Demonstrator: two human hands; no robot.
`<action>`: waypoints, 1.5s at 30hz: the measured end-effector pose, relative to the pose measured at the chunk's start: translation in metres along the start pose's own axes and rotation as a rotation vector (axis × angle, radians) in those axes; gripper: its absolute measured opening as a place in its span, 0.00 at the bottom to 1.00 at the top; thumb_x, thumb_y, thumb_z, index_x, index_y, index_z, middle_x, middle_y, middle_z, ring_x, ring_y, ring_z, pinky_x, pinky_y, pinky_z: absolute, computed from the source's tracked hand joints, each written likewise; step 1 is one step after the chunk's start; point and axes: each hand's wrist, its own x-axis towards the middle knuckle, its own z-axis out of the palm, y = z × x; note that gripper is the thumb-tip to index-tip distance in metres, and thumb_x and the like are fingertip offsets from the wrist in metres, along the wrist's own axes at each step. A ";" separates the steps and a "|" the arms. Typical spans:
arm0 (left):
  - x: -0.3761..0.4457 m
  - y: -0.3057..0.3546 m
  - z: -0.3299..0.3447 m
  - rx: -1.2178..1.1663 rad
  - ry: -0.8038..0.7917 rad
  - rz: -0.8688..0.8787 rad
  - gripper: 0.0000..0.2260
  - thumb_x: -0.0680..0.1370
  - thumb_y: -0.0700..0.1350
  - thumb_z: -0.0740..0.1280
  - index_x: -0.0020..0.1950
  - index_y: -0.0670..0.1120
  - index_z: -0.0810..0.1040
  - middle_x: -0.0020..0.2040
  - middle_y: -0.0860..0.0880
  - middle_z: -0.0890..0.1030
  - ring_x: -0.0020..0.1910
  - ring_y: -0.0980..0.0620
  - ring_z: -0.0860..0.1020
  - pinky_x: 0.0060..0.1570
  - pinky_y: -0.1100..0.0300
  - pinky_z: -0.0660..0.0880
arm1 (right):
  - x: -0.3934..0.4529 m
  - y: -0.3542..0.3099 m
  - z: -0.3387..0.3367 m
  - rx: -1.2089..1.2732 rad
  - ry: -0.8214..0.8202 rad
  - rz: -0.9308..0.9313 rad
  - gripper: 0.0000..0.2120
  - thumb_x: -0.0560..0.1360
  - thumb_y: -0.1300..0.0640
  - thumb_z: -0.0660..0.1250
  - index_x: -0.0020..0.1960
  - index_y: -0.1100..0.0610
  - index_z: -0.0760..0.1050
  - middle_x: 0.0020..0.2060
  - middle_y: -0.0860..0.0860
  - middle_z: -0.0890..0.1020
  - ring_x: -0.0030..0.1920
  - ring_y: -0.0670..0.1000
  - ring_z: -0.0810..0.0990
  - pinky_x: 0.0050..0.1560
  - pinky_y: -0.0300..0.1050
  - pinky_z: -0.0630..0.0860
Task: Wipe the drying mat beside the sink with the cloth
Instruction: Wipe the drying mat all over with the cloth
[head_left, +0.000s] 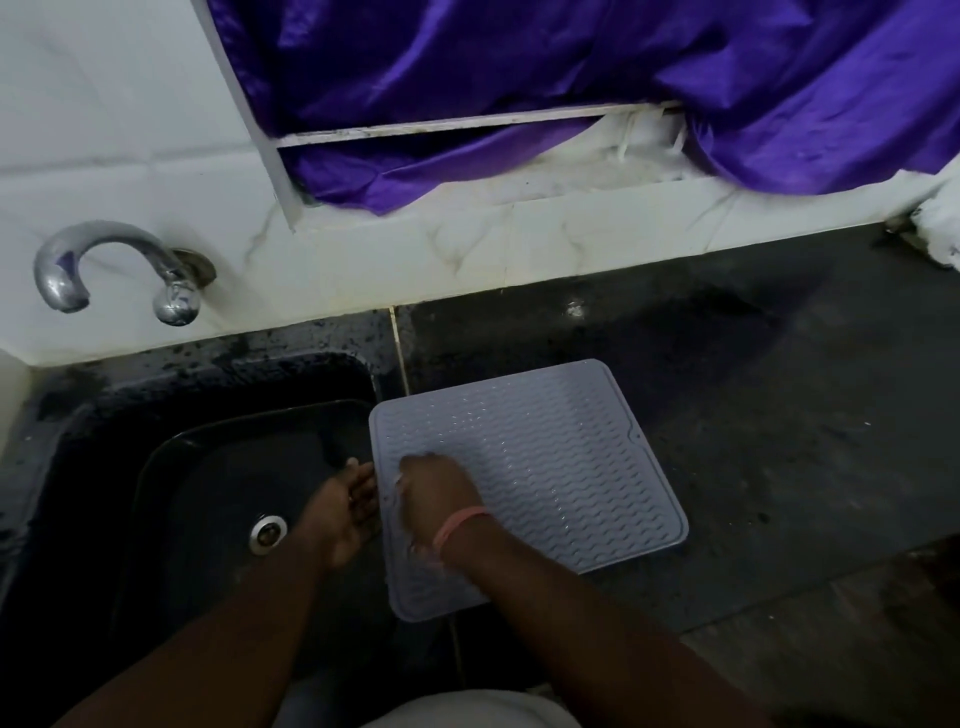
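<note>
right hand works the mat's sink-side edge

the right hand (439, 499) is curled, grip clenched down on the drying mat (545, 467) near its sink-side edge; pale bits at the knuckles may be the cloth (399, 480), though it is too hidden to be sure. the left hand (345, 512) sits at that same edge, over the sink (208, 467), fingers loosely bent, likely steadying the mat so it does not slide; i cannot tell whether it pinches the rim. the mat lies flat on the dark counter (779, 415), at its sink-side end.

Both forearms are bare; a thin pink band (460, 525) circles the right wrist.
</note>
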 end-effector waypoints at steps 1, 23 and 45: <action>0.000 0.003 0.000 0.010 -0.006 -0.008 0.17 0.84 0.56 0.57 0.60 0.48 0.80 0.53 0.47 0.82 0.52 0.47 0.79 0.46 0.51 0.74 | 0.005 0.014 -0.013 0.066 0.071 0.055 0.07 0.76 0.64 0.65 0.53 0.60 0.79 0.48 0.58 0.82 0.50 0.58 0.81 0.52 0.50 0.79; 0.013 0.033 -0.002 0.067 -0.007 -0.021 0.16 0.85 0.50 0.57 0.57 0.41 0.80 0.48 0.41 0.85 0.49 0.43 0.80 0.46 0.50 0.77 | 0.049 -0.042 0.011 0.013 -0.053 0.058 0.11 0.82 0.56 0.61 0.55 0.59 0.80 0.50 0.56 0.83 0.52 0.56 0.82 0.55 0.48 0.78; 0.045 0.048 0.004 -0.035 -0.028 0.065 0.36 0.81 0.68 0.45 0.70 0.44 0.74 0.64 0.44 0.79 0.66 0.42 0.75 0.69 0.43 0.68 | 0.110 -0.012 -0.017 -0.293 -0.007 0.233 0.13 0.82 0.60 0.59 0.60 0.61 0.79 0.57 0.59 0.81 0.59 0.60 0.80 0.59 0.54 0.77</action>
